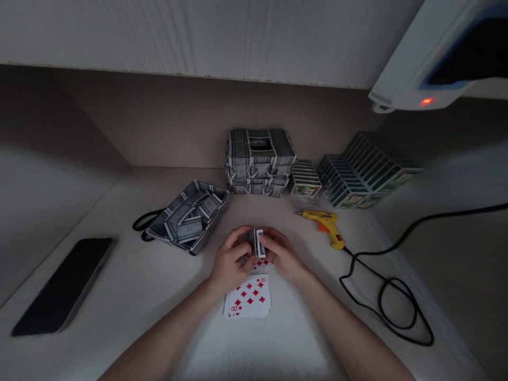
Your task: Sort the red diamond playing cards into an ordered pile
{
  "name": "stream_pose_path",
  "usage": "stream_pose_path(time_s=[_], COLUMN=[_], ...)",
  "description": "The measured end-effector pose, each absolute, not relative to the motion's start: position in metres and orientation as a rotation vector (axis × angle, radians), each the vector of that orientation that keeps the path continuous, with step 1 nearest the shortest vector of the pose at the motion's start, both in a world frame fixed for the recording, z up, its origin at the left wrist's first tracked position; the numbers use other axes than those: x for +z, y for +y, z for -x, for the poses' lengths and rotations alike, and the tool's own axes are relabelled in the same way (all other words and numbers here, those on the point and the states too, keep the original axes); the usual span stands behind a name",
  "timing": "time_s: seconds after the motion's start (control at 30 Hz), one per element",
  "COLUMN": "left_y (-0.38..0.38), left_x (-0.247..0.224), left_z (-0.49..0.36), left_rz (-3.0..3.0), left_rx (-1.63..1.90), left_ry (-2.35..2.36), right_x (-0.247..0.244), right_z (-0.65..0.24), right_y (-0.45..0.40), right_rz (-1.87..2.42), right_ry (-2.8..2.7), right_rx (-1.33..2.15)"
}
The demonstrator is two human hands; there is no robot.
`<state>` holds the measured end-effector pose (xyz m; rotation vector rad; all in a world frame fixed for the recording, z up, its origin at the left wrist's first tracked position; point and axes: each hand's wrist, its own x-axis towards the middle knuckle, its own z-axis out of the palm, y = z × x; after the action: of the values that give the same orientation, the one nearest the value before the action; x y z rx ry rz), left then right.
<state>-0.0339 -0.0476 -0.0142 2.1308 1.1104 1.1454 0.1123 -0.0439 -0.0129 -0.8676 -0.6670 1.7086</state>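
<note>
Near the middle of the table, my left hand (234,260) and my right hand (282,254) hold a small folded playing card piece (261,244) between them. Its patterned dark back and a white edge show. The right thumb presses on its face, and the left fingers wrap its other side. Just below the hands lies a face-up stack of cards (251,297) with the eight of diamonds on top. Another red-suited card (262,264) shows partly beneath the fingers.
A card-built tray (201,244) with folded pieces sits left, over black-handled scissors (146,221). A phone (63,288) lies further left. Card-built boxes (260,159) and card packs (353,180) stand behind. A yellow glue gun (327,225) and its black cable (383,296) lie right.
</note>
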Motion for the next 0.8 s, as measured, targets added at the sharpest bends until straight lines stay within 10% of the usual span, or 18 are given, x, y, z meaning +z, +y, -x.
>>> stream_pose_path(time_s=[0.8], left_y=[-0.0480], left_x=[-0.0153], left_z=[0.0316], left_rz=[-2.227], left_rx=[1.073], left_ry=[1.174], right_x=[-0.0152], right_z=[-0.1064], right_y=[-0.0427], right_rz=[0.962], right_ry=[-0.719], right_rx=[1.653])
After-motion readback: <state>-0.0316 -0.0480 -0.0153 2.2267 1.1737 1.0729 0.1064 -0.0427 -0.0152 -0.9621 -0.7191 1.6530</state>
